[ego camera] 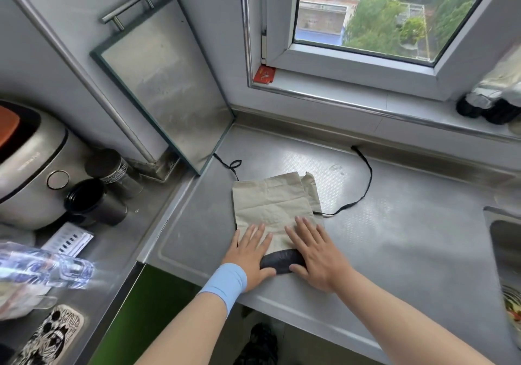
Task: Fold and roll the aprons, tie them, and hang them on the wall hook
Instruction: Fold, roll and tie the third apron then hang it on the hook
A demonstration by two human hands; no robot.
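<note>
Tan apron (275, 198) folded flat w/ dark rolled end, black strings loose.

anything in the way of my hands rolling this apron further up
Nothing visible. The left hand and right hand rest directly on the apron at the dark roll, and the fabric ahead is bare.

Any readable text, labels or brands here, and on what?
Nothing reads clearly.
Brand lettering on the rice cooker: too blurred.
Markings on the red card on the window sill: too small.
Black marks on the white packet: unreadable.
Stylised lettering on the black-and-white patterned case: unreadable.
</note>
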